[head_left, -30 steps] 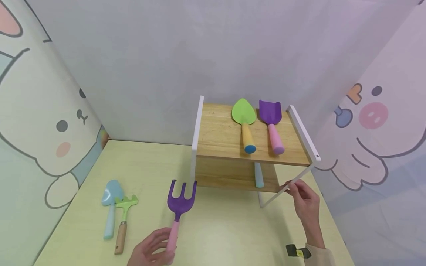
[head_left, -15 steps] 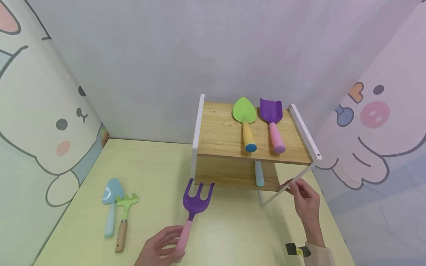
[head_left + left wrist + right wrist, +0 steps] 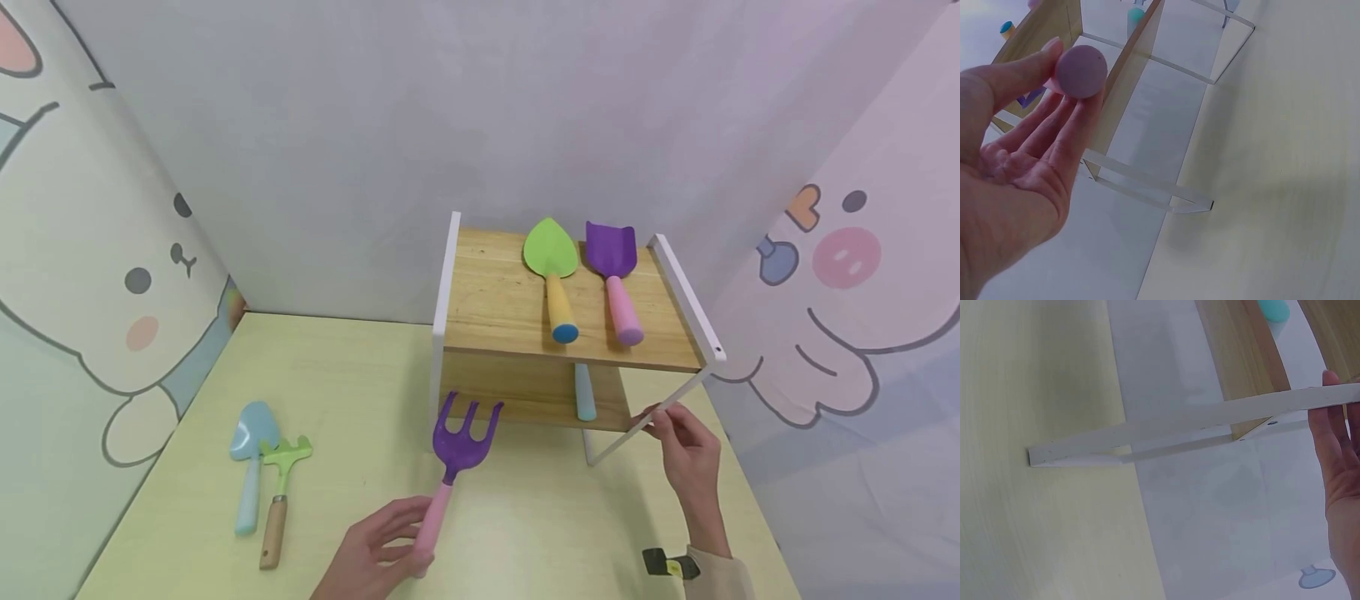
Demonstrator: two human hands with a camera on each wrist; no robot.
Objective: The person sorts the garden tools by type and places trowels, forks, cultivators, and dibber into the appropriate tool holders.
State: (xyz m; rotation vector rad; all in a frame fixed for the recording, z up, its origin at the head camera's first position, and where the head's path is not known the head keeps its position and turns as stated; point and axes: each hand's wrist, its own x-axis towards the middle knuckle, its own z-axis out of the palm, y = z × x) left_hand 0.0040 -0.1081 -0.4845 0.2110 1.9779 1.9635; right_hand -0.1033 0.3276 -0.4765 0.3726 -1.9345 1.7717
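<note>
My left hand (image 3: 382, 542) holds a small garden fork by its pink handle, with the purple tines (image 3: 461, 446) pointing up at the front left of a two-tier shelf (image 3: 487, 296). In the left wrist view, thumb and fingers pinch the handle's round pink end (image 3: 1082, 72). My right hand (image 3: 690, 454) grips the shelf's white side frame (image 3: 1179, 422) at the lower right. On the upper board lie a green trowel (image 3: 551, 250) with a yellow handle and a purple shovel (image 3: 611, 250) with a pink handle. A light blue handle (image 3: 584, 396) shows on the lower board, its far part hidden.
On the table (image 3: 337, 375) at the left lie a light blue trowel (image 3: 255, 433) and a green hand rake (image 3: 276, 529) with a wooden handle, their heads overlapping in view. A grey-white curtain (image 3: 337, 167) stands behind, with cartoon-printed cloth on both sides.
My left hand has carried the garden fork to the right and slightly up, so its tines now overlap the lower board in view. The right hand stays on the frame.
</note>
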